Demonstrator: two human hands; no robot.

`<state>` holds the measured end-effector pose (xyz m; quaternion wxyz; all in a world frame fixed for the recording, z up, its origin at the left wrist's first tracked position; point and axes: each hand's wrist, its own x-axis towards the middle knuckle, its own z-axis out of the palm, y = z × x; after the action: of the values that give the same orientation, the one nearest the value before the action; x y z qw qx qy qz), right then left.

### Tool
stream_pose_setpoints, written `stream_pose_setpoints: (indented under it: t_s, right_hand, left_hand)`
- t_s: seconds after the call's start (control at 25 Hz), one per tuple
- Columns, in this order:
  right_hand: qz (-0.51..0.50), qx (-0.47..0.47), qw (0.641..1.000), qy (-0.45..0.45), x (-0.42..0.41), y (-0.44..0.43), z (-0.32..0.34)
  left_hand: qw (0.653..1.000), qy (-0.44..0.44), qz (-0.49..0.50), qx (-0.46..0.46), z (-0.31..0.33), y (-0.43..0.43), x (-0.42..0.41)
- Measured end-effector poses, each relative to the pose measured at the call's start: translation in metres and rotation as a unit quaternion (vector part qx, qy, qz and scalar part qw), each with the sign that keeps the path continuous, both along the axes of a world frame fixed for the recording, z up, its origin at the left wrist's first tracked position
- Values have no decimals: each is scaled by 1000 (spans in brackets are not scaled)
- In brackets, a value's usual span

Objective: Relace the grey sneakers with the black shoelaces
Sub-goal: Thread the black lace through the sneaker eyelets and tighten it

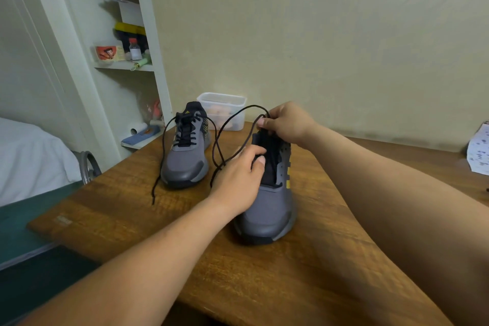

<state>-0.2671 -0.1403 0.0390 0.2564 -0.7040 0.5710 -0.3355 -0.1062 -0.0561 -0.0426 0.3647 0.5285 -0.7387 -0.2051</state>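
Observation:
Two grey sneakers stand on a wooden table [304, 280]. The left sneaker [185, 164] is laced with a black shoelace [161, 153] whose loose ends trail over the table. The right sneaker [270, 209] has its black tongue exposed and no lace in the visible eyelets. My left hand [239, 180] rests on this sneaker's left side, fingers curled at the tongue, with the lace passing under it. My right hand [287, 123] pinches a second black shoelace [225, 127] above the sneaker's collar; the lace loops out to the left.
A clear plastic container [225, 110] stands behind the sneakers by the wall. Printed paper [479, 151] lies at the table's right edge. A shelf unit [127, 61] with bottles and boxes is at the left, with a white bed [29, 159] beside it.

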Motion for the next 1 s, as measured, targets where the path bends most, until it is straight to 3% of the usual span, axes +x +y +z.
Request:
stream_pose_setpoints:
  t_s: [0.08, 0.24, 0.48, 0.6, 0.72, 0.8, 0.88, 1.0]
  right_hand:
    - [-7, -10, 1000, -16, 5, -2, -2]
    - [-39, -7, 995, -96, 5, -3, -7]
    - [-70, 10, 987, -145, 9, -1, -8]
    - [-43, 14, 992, -117, 4, 3, 0]
    - [-79, 6, 981, -178, -20, 23, 1]
    - [-136, -27, 970, -201, -34, 41, -16]
    - [-133, 4, 969, -209, -38, 54, -38]
    - [-151, 48, 932, -327, -39, 59, -55]
  left_hand:
    - [1000, 5, -13, 1, -4, 8, 2]
    - [996, -90, -19, 8, 2, 13, -2]
    - [990, -138, -17, 6, 4, 15, -6]
    - [997, -27, -52, 49, 7, 14, 1]
    - [989, 109, -72, 74, 3, 6, 17]
    - [984, 126, -48, 115, 5, -1, 26]
    - [979, 154, -11, 130, 13, -13, 28]
    - [978, 177, 22, 105, 31, -26, 26]
